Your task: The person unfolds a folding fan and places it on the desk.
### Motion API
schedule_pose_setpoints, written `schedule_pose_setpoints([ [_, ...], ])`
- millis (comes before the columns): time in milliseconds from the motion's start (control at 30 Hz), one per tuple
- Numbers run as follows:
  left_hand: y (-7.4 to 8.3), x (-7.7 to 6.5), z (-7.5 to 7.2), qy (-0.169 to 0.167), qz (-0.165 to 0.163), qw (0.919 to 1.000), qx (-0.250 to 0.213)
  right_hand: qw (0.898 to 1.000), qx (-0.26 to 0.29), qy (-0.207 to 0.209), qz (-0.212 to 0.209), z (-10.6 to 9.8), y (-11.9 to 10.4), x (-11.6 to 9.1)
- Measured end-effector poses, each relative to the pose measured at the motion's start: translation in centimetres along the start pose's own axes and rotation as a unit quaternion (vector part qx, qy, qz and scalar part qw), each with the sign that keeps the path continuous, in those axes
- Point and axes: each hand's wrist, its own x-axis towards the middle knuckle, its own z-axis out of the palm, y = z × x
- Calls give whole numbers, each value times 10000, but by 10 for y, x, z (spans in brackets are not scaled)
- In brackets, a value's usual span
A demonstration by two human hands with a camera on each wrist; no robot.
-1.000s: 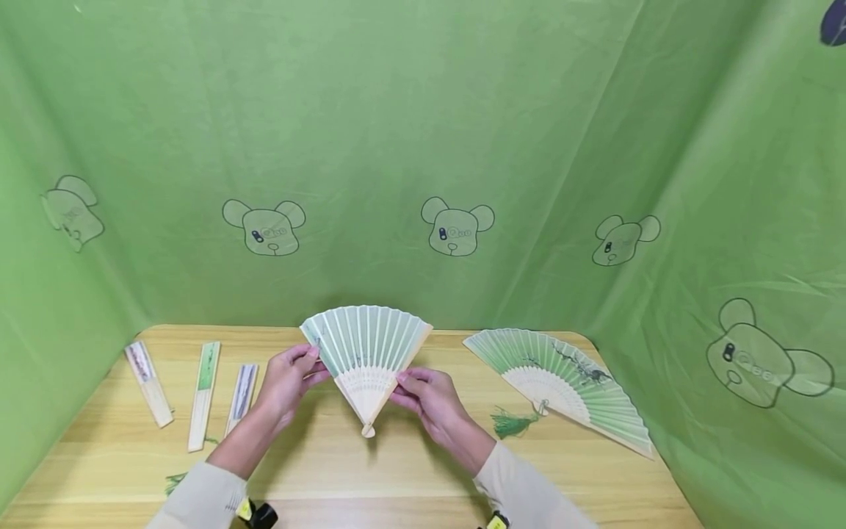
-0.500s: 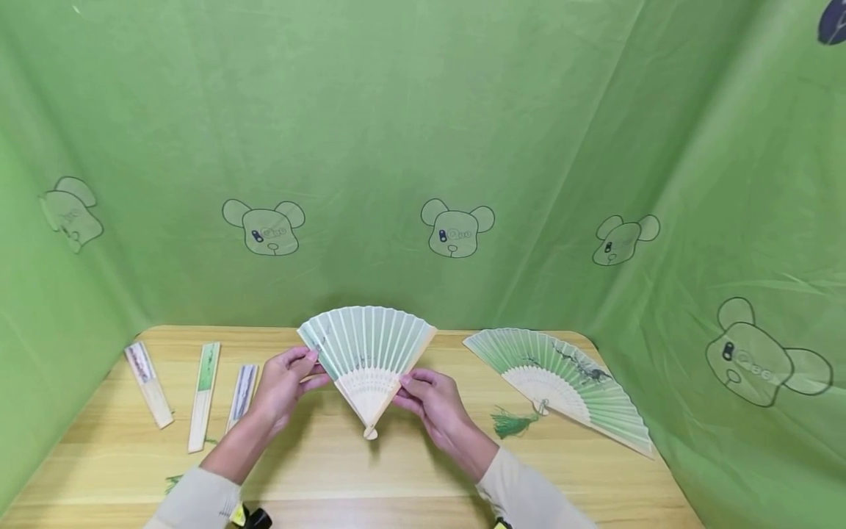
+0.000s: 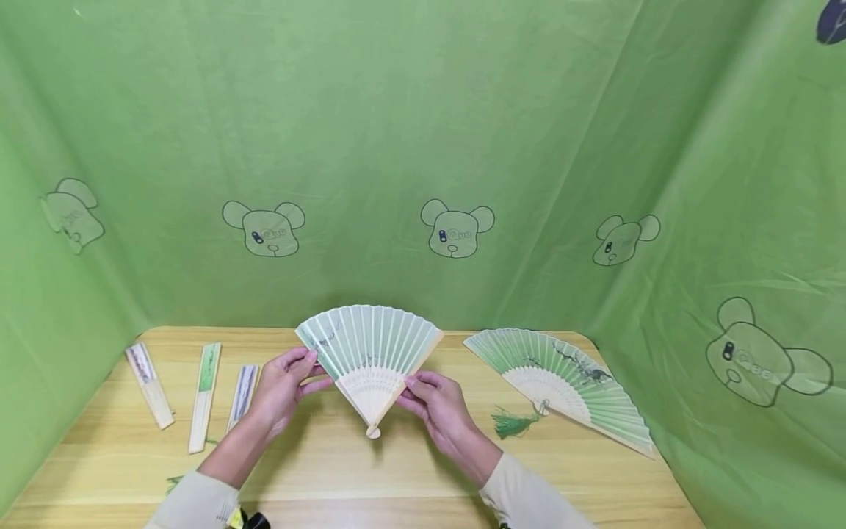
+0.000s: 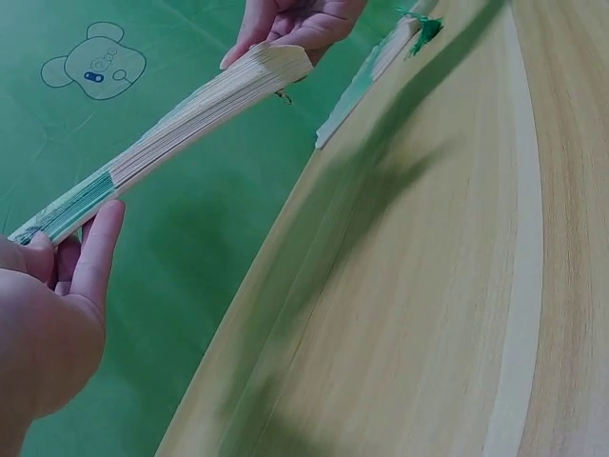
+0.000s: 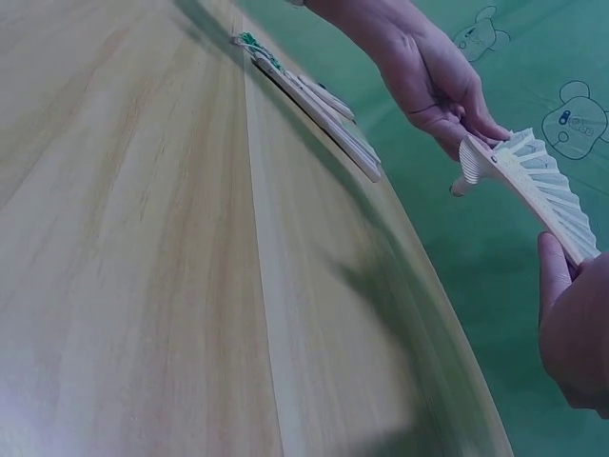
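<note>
A pale green folding fan [image 3: 370, 345], partly spread, is held up over the table between both hands, its pivot end pointing down toward the wearer. The left hand [image 3: 286, 386] pinches the fan's left edge between thumb and fingers. On the other side, the right hand [image 3: 436, 408] grips the right guard stick lower down, thumb on the near face. The left wrist view shows the fan [image 4: 171, 143] edge-on, its ribs stacked close. In the right wrist view its pleats [image 5: 547, 181] stand apart in a zigzag.
A fully spread green fan [image 3: 562, 382] with a green tassel [image 3: 512, 423] lies on the wooden table [image 3: 370, 485] at right. Three closed fans lie at left: one purplish [image 3: 149, 385], one green [image 3: 205, 397], one bluish [image 3: 243, 393] beside the left forearm. Green cloth walls surround the table.
The fan between the hands has spread a little wider, its right edge moving right with the right hand. Its left edge has shifted slightly left. The other fans have stayed put.
</note>
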Motion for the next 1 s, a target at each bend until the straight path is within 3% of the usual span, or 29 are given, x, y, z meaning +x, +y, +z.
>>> schedule_pose_setpoints([
  [1000, -8, -4, 2, 80, 194, 9989, -425, 9989, 258, 303, -267, -3, 0, -4],
])
